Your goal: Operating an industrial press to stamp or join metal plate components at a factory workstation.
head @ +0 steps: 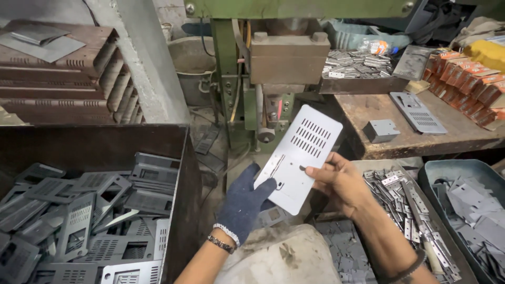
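Workshop interior, viewed from above the hands. At centre frame a perforated metal plate [297, 158], pale grey with rows of slots in its upper half, is held tilted in front of a green press machine [263, 68]. The left hand [244, 202], in a dark knitted glove, grips the plate's lower left edge with the thumb lying over its face. The bare right hand [339, 181] pinches the plate's right edge between thumb and fingers. Both hands are closed firmly on the plate.

Lower left of the frame: a dark metal bin [181, 179] holds a loose heap of similar slotted plates [84, 221], lying at all angles. Upper left: a stack of louvred brown panels [63, 79] beside a grey concrete pillar [142, 58]. A grey bucket [192, 63] stands behind the pillar.

Right of the frame: a worn wooden workbench [368, 113], rust-stained, carries a flat slotted plate [418, 111], a small grey bracket [381, 130], a tray of small metal pieces [357, 66] and a row of orange-topped boxes [468, 84]. Lower right: a tray of small hinges [410, 205] and a blue-grey tub [436, 173] of flat cut blanks. A dusty sack-like surface [284, 257] lies below the hands. The floor under the press is dark and littered.
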